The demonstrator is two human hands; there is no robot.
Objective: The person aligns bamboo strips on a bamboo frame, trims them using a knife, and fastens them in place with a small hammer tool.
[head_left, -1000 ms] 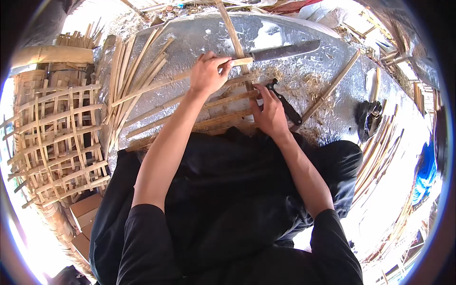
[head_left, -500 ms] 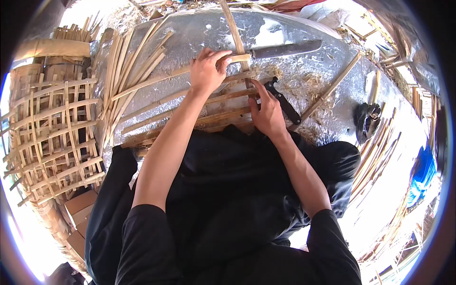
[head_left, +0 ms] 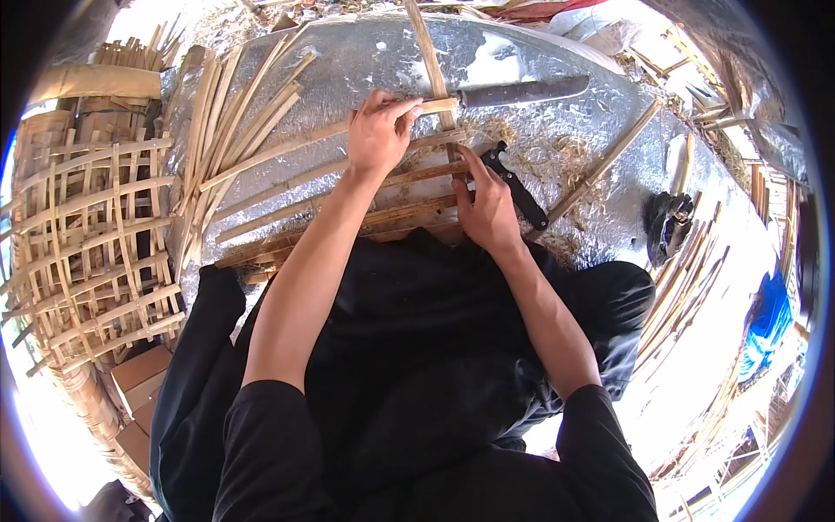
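Observation:
My left hand (head_left: 376,135) is at a long bamboo strip (head_left: 287,155), its thumb and fingers closed around the strip near the right end. Beside that end lies a dark blade (head_left: 526,91). My right hand (head_left: 489,204) has its fingers curved apart at the right ends of several lower bamboo strips (head_left: 409,209), touching near a thin upright stick (head_left: 425,43) that crosses under the strips. Just right of my right hand rests a black folding tool (head_left: 524,197). Whether the right fingertips grip anything is hard to see.
A woven bamboo lattice (head_left: 87,244) stands at the left. Loose strips (head_left: 228,130) fan out on the silver sheet (head_left: 348,52). A stick (head_left: 604,165) lies diagonally at the right among shavings (head_left: 570,161). Further right are a black bundle (head_left: 668,224), more strips and blue plastic (head_left: 767,326).
The view has shifted slightly. My left hand stays at the top strip, its fingers drawn a little closer. My right hand remains beside the lower strips' ends, its index finger a little further out.

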